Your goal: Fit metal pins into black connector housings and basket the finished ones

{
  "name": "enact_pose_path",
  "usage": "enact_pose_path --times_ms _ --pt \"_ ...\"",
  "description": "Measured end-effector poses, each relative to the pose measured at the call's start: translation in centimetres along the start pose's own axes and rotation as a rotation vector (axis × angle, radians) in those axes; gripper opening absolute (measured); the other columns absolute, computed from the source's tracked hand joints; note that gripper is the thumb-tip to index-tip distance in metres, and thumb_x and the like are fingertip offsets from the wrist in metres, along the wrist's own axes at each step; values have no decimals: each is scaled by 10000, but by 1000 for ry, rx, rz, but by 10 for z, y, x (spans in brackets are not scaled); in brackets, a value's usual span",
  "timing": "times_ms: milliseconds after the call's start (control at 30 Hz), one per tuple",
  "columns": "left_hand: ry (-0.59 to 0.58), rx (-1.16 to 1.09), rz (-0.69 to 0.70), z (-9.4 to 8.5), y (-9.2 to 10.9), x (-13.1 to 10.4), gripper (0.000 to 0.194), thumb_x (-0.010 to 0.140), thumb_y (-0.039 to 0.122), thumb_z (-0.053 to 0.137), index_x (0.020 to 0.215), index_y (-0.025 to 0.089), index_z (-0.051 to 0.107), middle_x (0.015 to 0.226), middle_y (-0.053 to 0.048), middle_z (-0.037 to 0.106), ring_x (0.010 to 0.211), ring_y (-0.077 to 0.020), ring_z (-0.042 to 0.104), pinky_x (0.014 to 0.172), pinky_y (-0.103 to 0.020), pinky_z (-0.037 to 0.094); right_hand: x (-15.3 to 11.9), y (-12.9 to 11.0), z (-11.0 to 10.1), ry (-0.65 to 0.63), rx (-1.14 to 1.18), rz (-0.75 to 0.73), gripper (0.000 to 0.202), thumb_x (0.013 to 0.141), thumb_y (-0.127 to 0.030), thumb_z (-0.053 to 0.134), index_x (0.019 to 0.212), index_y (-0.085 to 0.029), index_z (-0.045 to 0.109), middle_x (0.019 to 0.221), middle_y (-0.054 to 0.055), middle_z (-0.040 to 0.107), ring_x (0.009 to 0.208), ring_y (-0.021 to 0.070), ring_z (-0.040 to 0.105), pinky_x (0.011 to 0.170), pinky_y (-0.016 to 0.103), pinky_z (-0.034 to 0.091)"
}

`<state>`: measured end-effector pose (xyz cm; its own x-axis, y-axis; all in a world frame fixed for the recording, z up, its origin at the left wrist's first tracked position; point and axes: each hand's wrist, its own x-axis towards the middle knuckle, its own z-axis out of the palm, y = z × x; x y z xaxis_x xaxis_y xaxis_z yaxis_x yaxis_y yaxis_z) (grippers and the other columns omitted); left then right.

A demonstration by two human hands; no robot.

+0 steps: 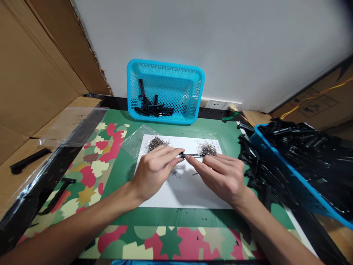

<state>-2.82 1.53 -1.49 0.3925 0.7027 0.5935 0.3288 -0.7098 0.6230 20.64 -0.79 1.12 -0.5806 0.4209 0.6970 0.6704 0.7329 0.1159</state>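
Over a white sheet of paper [182,195], both hands hold one slim black plastic part [194,155] lying crosswise between them. My left hand [156,171] pinches its left end between thumb and fingers. On the other side, my right hand [222,175] grips the right end, its index finger pressed near the left end. On the paper behind the hands lie two heaps of tiny metal pieces: the left heap [157,142] and the right heap [207,148]. They look like small springs or wire clips, too fine to tell. A thin dark piece lies partly under my right hand.
A blue basket [165,63] with several black parts leans against the wall. At right, another blue basket [300,176] is heaped with black parts [303,147], and more lie beside it. A clear plastic bag [138,140] lies by the paper. Single black parts [30,161] lie at left.
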Motion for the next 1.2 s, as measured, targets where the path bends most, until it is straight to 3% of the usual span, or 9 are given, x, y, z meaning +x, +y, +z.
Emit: enact_pose_path --times_ms 567,867,1200 --pt "-113 108 111 0 -1 -3 296 1050 81 542 1317 138 657 1121 -108 738 965 -214 619 830 -366 534 2 3 -1 -104 124 -26 206 986 -80 619 1153 -157 714 619 -63 544 519 104 359 525 274 318" --pt "-3 19 103 1 1 2 272 1030 77 595 1277 159 678 1083 -92 737 979 -205 648 842 -351 541 -5 4 5 8 171 71 320 960 -58 654 1242 -198 707 598 -70 501 518 106 340 526 267 310" --pt "-48 52 112 -3 3 2 277 1040 63 560 1284 139 667 1072 -98 723 959 -200 619 825 -343 536 -1 3 0 -35 200 30 311 960 -59 645 1240 -187 688 605 -65 518 514 110 360 518 267 319"
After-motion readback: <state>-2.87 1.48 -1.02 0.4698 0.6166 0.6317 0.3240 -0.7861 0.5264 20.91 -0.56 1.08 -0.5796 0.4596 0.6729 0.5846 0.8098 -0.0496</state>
